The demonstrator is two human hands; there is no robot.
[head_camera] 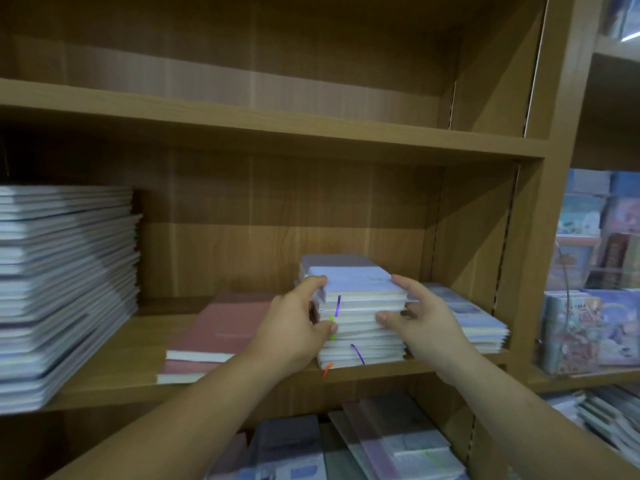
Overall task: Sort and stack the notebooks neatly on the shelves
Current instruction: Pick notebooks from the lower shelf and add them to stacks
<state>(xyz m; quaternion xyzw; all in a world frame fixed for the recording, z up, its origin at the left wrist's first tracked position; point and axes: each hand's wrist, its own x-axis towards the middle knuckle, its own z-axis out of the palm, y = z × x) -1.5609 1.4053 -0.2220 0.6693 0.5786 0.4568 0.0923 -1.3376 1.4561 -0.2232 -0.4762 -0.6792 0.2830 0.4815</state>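
Head view: the stack (pixel 363 323) of notebooks stands on the middle shelf (pixel 114 368), between pink notebooks (pixel 221 327) and a low pile (pixel 474 323). The left hand (pixel 294 327) grips its left side and the right hand (pixel 426 317) its right side, thumbs on the front edges, fingers curled round the sides.

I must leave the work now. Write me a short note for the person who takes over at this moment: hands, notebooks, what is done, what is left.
Left hand: grips the left side of the small stack, thumb on its front.
Right hand: holds its right front corner.
Small stack stands on the middle shelf, between the pink notebooks and a low stack; a tall stack is far left.
Done: four piles on this shelf.
Left: square the small stack, its top books sit askew; the lower-shelf notebooks lie in disorder.
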